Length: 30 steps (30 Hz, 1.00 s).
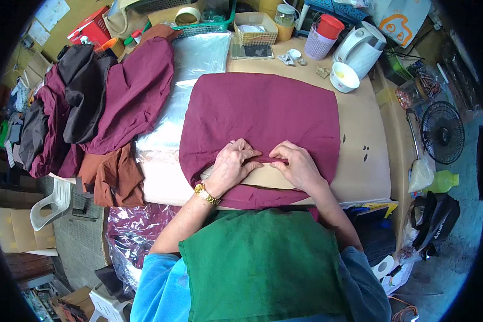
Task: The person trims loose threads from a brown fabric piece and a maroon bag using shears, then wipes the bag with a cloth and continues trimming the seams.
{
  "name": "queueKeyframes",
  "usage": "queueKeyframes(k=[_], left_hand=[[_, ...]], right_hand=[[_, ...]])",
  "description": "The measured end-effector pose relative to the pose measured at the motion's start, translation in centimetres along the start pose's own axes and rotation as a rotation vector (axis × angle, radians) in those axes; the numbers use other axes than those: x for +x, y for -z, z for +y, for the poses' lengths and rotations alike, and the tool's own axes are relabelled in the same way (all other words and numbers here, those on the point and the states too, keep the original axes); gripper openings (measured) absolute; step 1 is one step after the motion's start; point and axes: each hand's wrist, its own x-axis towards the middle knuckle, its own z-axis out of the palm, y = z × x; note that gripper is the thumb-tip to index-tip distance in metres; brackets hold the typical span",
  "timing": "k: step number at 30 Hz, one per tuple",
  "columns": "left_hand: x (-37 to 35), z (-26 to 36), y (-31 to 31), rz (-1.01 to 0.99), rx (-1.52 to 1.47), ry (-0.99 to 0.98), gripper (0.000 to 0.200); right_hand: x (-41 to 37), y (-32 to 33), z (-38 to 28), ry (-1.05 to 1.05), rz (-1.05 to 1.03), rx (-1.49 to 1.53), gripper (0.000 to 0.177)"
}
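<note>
A maroon garment [263, 107] lies spread on the tan table, folded into a broad rounded shape. Near its lower part, the fabric edge is pinched by my left hand [233, 165], which has a gold watch at the wrist. Just to the right, my right hand [299, 167] pinches the same edge between thumb and fingers. A small gap separates the two hands. Below them an opening in the cloth shows a tan surface, and a maroon strip of the garment runs along the table's front edge.
Maroon and black clothes [129, 96] are heaped at the left beside clear plastic bags [201, 59]. Behind are a basket [256, 36], a white bowl [344, 77], a lilac cup [319, 45] and a kettle [359, 49]. A black fan [443, 132] stands at the right.
</note>
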Motion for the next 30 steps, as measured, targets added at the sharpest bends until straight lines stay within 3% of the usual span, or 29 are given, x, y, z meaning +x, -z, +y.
queueKeyframes(k=[5, 9, 15, 18, 20, 21, 24, 30], left_hand=[[0.2, -0.7, -0.7, 0.033, -0.029, 0.053, 0.019], [0.5, -0.1, -0.6, -0.006, -0.07, 0.118, 0.015], [0.8, 0.0, -0.6, -0.052, -0.086, 0.193, 0.014], [0.8, -0.3, -0.6, -0.058, -0.096, 0.171, 0.015], [0.8, -0.5, -0.5, -0.055, -0.1, 0.153, 0.015], [0.9, -0.5, -0.5, -0.067, -0.087, 0.151, 0.015], [1.2, -0.6, -0.6, -0.091, -0.066, 0.147, 0.014], [1.8, -0.2, -0.1, -0.144, -0.054, 0.195, 0.015]], right_hand=[[0.8, -0.9, 0.0, 0.153, 0.014, -0.297, 0.015], [1.5, -2.0, 0.6, 0.152, 0.021, -0.341, 0.013], [2.1, -2.7, 2.3, 0.114, 0.112, -0.256, 0.006], [2.2, -2.4, 2.2, 0.029, 0.166, -0.182, 0.007], [2.3, -2.0, 2.3, -0.181, 0.193, 0.112, 0.008], [2.2, -1.5, 2.1, -0.18, 0.194, 0.11, 0.008], [1.4, -0.8, 1.0, 0.222, 0.009, -0.299, 0.009], [2.4, -0.5, -0.4, 0.449, -0.2, -0.749, 0.008]])
